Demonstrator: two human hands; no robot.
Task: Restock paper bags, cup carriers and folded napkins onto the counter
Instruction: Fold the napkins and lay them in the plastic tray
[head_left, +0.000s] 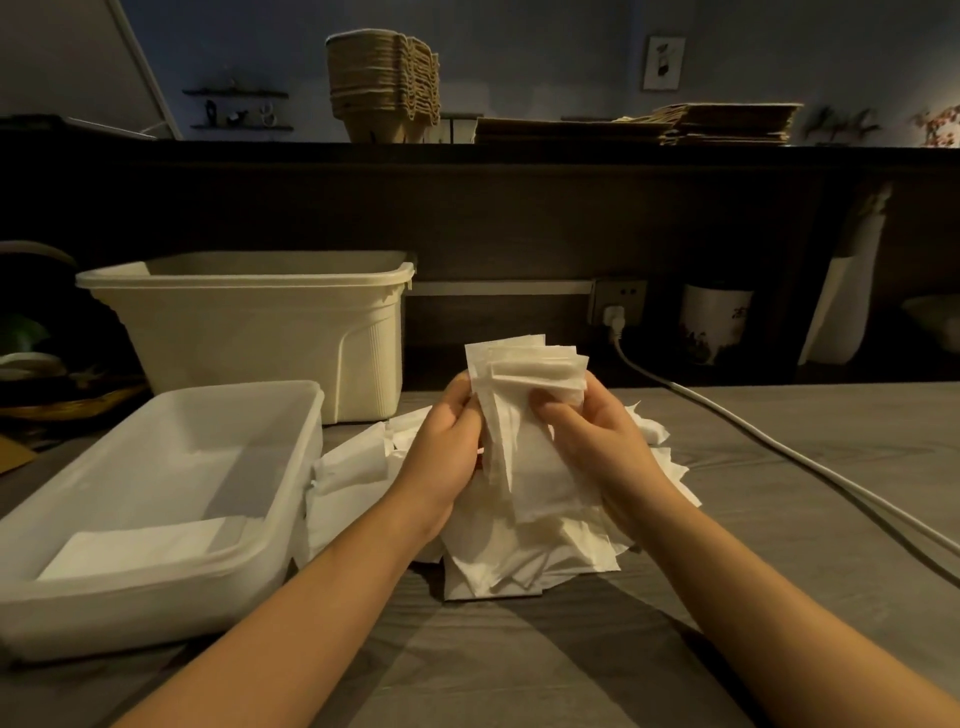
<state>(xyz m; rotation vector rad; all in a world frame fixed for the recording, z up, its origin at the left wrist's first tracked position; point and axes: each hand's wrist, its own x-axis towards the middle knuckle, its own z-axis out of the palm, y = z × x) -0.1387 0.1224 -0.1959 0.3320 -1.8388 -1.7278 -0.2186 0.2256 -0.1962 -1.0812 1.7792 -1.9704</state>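
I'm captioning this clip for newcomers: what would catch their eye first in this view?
First the bright fanned napkins, gripped upright by the left hand and right hand at centre, above a loose napkin pile on the grey table. Next, the white tray at left, and on the dark counter behind, stacked cup carriers and flat paper bags.

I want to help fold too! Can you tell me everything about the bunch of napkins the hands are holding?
The bunch of napkins is white, thin, soft-looking paper: several folded sheets fanned unevenly, with edges not lined up. It is held roughly upright above the grey table, over a loose pile of napkins. The left hand grips its left side and the right hand grips its right side, fingers curled on the paper.
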